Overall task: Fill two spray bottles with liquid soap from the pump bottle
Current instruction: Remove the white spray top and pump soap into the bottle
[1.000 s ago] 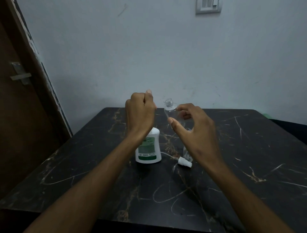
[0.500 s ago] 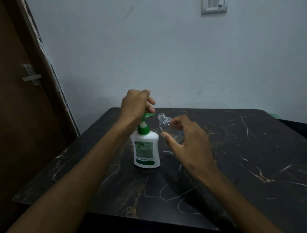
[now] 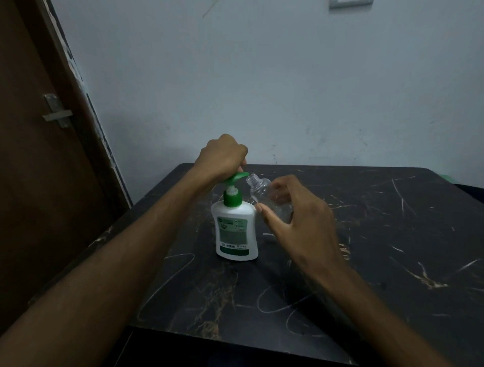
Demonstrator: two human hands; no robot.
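Note:
A white pump bottle [image 3: 235, 233] with a green pump head [image 3: 234, 180] stands upright on the black marble table [image 3: 392, 248]. My left hand [image 3: 222, 157] rests curled on top of the pump head. My right hand [image 3: 296, 214] holds a small clear spray bottle [image 3: 264, 193], uncapped and tilted, its open neck just under the pump's spout. The second spray bottle and the loose spray cap are hidden behind my right hand.
A brown door with a metal latch [image 3: 56, 112] stands at the left, close to the table's left edge. A pale wall runs behind the table. A switch plate [image 3: 351, 3] sits high on the wall.
My left hand has settled onto the pump head. My right hand has brought the clear bottle's neck closer under the spout. The view has shifted, so the table sits lower in frame.

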